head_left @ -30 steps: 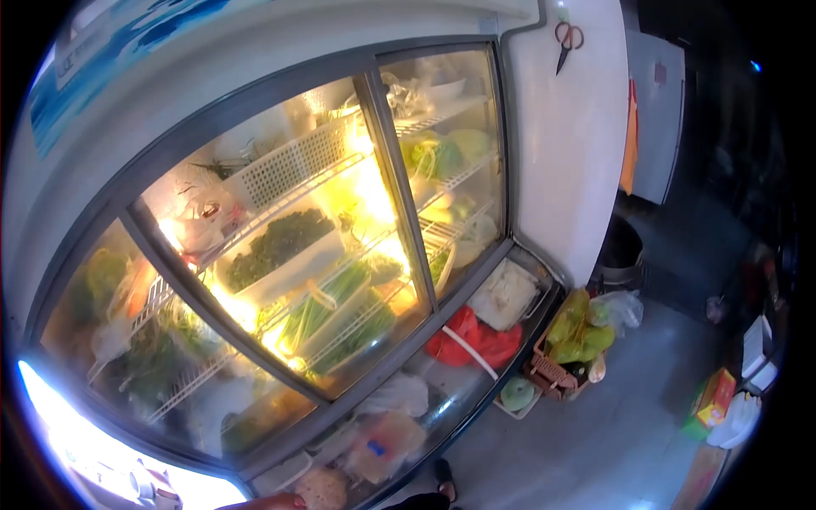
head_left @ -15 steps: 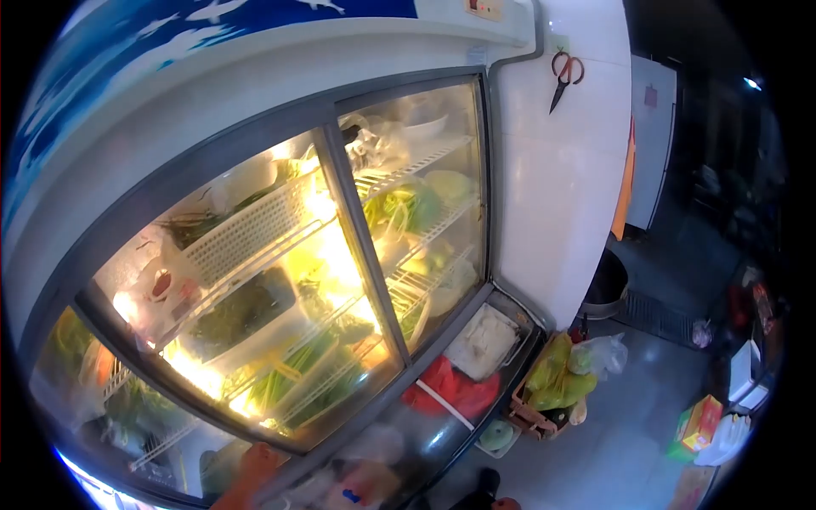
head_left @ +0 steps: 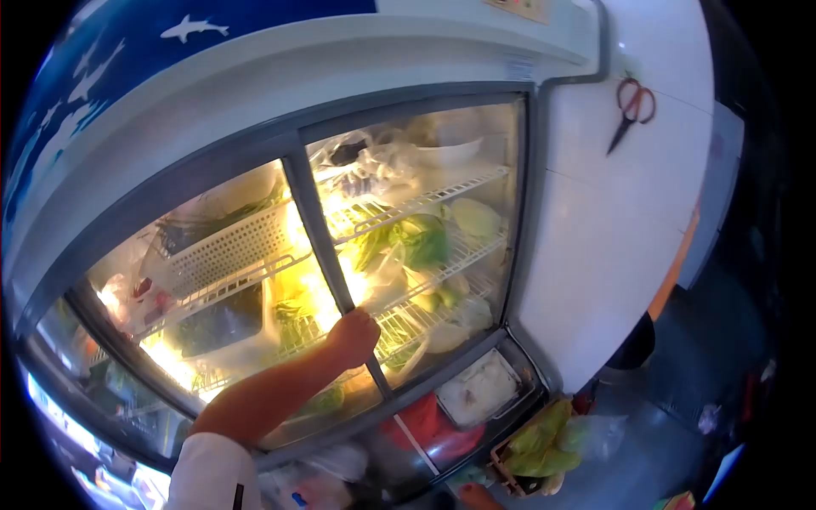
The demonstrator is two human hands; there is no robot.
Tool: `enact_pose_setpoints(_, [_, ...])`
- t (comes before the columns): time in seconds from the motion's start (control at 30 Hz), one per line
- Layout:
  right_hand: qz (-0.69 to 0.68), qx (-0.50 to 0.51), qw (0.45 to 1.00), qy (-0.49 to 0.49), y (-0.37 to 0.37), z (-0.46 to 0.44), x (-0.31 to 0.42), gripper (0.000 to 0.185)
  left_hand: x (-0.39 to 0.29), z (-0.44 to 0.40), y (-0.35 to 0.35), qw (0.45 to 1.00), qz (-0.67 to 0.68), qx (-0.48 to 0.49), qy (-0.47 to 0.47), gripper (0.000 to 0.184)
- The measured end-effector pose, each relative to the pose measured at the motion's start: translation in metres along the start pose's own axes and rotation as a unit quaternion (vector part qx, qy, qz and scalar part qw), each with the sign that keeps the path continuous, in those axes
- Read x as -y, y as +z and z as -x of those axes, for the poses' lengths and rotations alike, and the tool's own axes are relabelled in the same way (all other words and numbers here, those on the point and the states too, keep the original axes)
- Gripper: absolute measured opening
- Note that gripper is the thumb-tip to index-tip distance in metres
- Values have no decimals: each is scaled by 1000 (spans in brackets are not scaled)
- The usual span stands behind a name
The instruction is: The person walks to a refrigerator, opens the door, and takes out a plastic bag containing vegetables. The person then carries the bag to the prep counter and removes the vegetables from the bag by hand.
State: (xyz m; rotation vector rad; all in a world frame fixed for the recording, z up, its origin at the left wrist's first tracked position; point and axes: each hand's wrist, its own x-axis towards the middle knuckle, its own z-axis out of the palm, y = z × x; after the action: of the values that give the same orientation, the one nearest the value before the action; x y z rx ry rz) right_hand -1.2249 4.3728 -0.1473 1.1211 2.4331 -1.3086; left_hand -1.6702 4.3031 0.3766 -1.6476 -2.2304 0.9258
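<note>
A glass-fronted refrigerated cabinet (head_left: 255,127) fills the left and middle of the head view. My left hand (head_left: 355,337) is closed at the grey upright frame (head_left: 321,229) between its two glass panes, fingers curled against the edge. The bare forearm and white sleeve reach up from the bottom left. Behind the glass are leafy greens (head_left: 421,242), a white perforated basket (head_left: 225,259) and plastic bags (head_left: 382,170) on wire shelves (head_left: 442,204). Low at the bottom edge, only part of my right hand (head_left: 478,495) shows; its fingers cannot be made out.
Below the panes lie a white tray (head_left: 478,389) of pale food and a red bag (head_left: 425,429). Scissors (head_left: 631,113) hang on the tiled wall (head_left: 612,221). On the floor stands a crate (head_left: 503,466) with yellow-green bags (head_left: 548,442).
My left hand has moved up and right from the cabinet's lower edge to the middle upright frame. The view has shifted, bringing the right pane closer. My right hand stays low.
</note>
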Motion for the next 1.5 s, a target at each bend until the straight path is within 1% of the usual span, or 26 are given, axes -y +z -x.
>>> enact_pose_setpoints(0.03, [6, -14, 1000, -5, -8, 1, 4, 39, 3, -3, 2, 1000, -5, -26, 4, 24])
enact_pose_setpoints(0.13, [24, 66, 998, 9, -28, 24, 15, 38, 3, 2, 14, 991, -28, -131, 6, 9])
enact_pose_setpoints(0.23, [-53, 75, 996, -3, 7, 15, -8, 39, 5, 3, 40, 987, -28, -159, 22, 11])
enact_pose_setpoints(0.27, [-59, 99, 993, -19, 9, 10, -6, 39, 6, 8, 49, 982, -35, -186, 20, 10])
enact_pose_setpoints(0.37, [-27, 135, 980, -146, 2, -1, 24, 41, 13, 41, 67, 972, -27, -232, 20, 10])
enact_pose_setpoints(0.43, [-205, 150, 962, -101, 19, -70, 24, 21, 19, 79, 66, 973, 17, -228, 20, 10])
enact_pose_setpoints(0.47, [-193, 147, 962, -124, -14, -59, 84, 22, 22, 97, 74, 957, 56, -284, 17, 12])
enact_pose_setpoints(0.5, [-181, 144, 962, -147, -62, -34, 170, 24, 25, 118, 77, 958, 18, -288, 11, 21])
enact_pose_setpoints(0.57, [-187, 143, 955, -179, -81, -52, 240, 26, 32, 162, 89, 957, 32, -289, 0, 23])
enact_pose_setpoints(0.63, [-160, 125, 937, -285, -149, -2, 378, 27, 35, 211, 103, 961, 67, -268, -18, 24])
enact_pose_setpoints(0.67, [-144, 106, 934, -311, -147, -19, 408, 29, 33, 232, 105, 962, 84, -258, -25, 25])
enact_pose_setpoints(0.73, [-111, 60, 921, -370, -153, -30, 482, 33, 16, 282, 90, 930, 168, -321, -60, 20])
enact_pose_setpoints(0.77, [-94, 30, 910, -402, -167, -22, 531, 35, 1, 306, 98, 943, 195, -260, -71, 18])
enact_pose_setpoints(0.83, [-56, -21, 917, -395, -183, -8, 611, 36, -33, 355, 116, 953, 251, -144, -94, 17])
enact_pose_setpoints(0.87, [13, -119, 866, -485, -175, -38, 631, 36, -53, 379, 126, 950, 281, -87, -105, 22])
enact_pose_setpoints(0.9, [81, -212, 795, -563, -166, -69, 649, 36, -82, 403, 152, 926, 341, -84, -135, 23])
enact_pose_setpoints(0.93, [179, -227, 782, -552, -169, -71, 666, 44, -111, 427, 177, 898, 400, -85, -165, 24])
enact_pose_setpoints(1.0, [339, -225, 757, -511, -169, -76, 697, 60, -143, 462, 194, 819, 518, -46, -240, 24])
enact_pose_setpoints(1.07, [465, -193, 736, -452, -158, -94, 716, 74, -158, 483, 200, 759, 582, -14, -292, 24])
enact_pose_setpoints(1.1, [459, -173, 751, -441, -150, -106, 723, 85, -160, 491, 199, 734, 603, -4, -312, 24])
enact_pose_setpoints(1.23, [460, -110, 744, -471, -139, -125, 749, 92, -167, 515, 195, 672, 645, 10, -363, 24])
enact_pose_setpoints(1.3, [444, -106, 739, -496, -138, -141, 755, 92, -170, 523, 193, 654, 654, 13, -381, 24])
enact_pose_setpoints(1.33, [423, -117, 728, -527, -139, -148, 754, 82, -171, 525, 191, 646, 658, 13, -386, 24])
enact_pose_setpoints(1.43, [458, -135, 698, -533, -138, -150, 752, 71, -174, 525, 188, 631, 663, 12, -403, 24])
enact_pose_setpoints(1.47, [436, -161, 693, -550, -135, -151, 749, 54, -175, 525, 186, 627, 665, 11, -405, 24])
enact_pose_setpoints(1.5, [412, -166, 699, -560, -133, -153, 744, 50, -175, 524, 185, 625, 665, 11, -408, 24])
